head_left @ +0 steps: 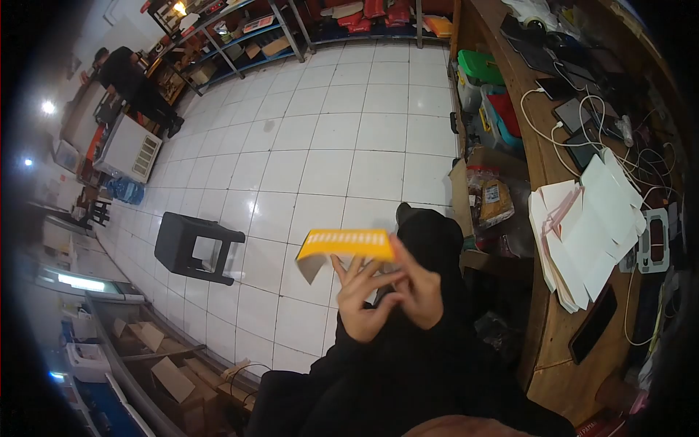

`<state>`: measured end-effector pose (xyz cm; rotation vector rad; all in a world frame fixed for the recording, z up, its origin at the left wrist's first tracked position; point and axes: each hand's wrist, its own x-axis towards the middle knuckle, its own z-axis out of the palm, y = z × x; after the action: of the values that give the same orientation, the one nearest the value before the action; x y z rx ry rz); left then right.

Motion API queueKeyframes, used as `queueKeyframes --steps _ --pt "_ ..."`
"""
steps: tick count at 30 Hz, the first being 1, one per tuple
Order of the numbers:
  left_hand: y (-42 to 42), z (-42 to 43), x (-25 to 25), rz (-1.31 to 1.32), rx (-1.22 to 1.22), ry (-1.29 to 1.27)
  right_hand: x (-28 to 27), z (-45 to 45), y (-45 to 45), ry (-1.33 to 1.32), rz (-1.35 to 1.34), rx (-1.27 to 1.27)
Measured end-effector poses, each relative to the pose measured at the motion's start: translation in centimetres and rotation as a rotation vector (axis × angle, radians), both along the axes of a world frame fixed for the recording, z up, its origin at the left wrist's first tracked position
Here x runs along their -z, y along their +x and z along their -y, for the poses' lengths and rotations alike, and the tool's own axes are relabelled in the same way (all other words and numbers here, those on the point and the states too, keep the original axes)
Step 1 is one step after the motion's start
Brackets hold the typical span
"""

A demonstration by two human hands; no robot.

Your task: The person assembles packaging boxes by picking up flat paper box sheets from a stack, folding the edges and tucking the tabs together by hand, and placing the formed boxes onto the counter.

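A yellow card [346,245] with a row of white marks along it is bent over at its left end, where a greyish underside shows. My right hand [420,293] pinches the right end of this card. Just below the card is my left hand [362,306], its fingers apart and pointing up toward the card's underside. The left fingertips overlap the right hand's fingers. Whether they touch the card is unclear. Both hands are held in front of my lap, over the tiled floor.
To the right, a wooden desk [551,320] bears white papers [588,226], cables, and a dark phone [593,324]. A black stool [191,246] stands on the tiles at left. Open cardboard boxes [175,379] lie lower left. Another person [129,80] stands at the far left.
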<state>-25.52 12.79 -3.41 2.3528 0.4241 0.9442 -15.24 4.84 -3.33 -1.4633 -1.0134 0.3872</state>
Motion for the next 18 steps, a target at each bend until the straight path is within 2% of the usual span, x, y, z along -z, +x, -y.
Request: queueKeyframes --steps 1,3,4,5,7,8,9,10,11,12,13,14,15,17,18 --pt "0.4 -0.3 -0.2 0.001 -0.001 0.001 0.1 0.2 0.7 0.001 0.001 -0.001" --pt "1.1 -0.7 -0.3 -0.246 0.165 -0.044 0.4 0.3 1.6 0.051 -0.614 0.033" --pt "1.0 -1.0 0.2 -0.355 0.200 -0.012 0.8 0.0 1.9 0.207 -0.788 0.011" --pt "0.9 -1.1 0.5 -0.355 0.202 -0.013 0.7 0.0 2.0 0.207 -0.789 0.014" --pt "0.9 -1.3 1.0 -0.280 0.126 0.143 0.8 0.3 2.1 0.232 -0.906 -0.046" --pt "0.7 -1.4 1.8 -0.281 0.126 0.143 1.0 0.5 2.2 0.217 -0.898 -0.052" --pt "0.4 -1.4 2.6 -0.129 0.146 0.007 0.8 0.5 2.3 0.215 -0.899 -0.052" --pt "0.1 -1.3 3.1 0.024 0.164 -0.127 0.3 0.5 2.4 0.155 -0.800 0.031" --pt "-0.5 -1.2 3.3 0.023 0.164 -0.128 -0.1 0.6 2.5 0.096 -0.699 0.112" --pt "-0.9 -1.1 2.9 0.014 0.041 -0.344 -0.5 0.7 2.5 0.097 -0.699 0.112" --pt "-1.1 -1.1 2.7 0.004 -0.085 -0.560 -0.8 0.9 2.4 0.069 -0.285 0.175" --pt "-0.8 -1.0 3.4 0.129 -0.097 -0.587 -1.1 1.0 2.4 0.041 0.131 0.232" --pt "-0.5 -0.9 4.3 0.129 -0.098 -0.588 -1.3 1.0 2.4 0.040 0.131 0.231" --pt "-0.4 -0.6 5.8 0.339 -0.264 -0.802 -1.7 0.8 2.1 0.089 0.493 0.206" --pt "-0.6 -0.8 5.0 0.127 -0.235 -0.411 -1.5 0.6 1.8 0.114 0.514 0.203"
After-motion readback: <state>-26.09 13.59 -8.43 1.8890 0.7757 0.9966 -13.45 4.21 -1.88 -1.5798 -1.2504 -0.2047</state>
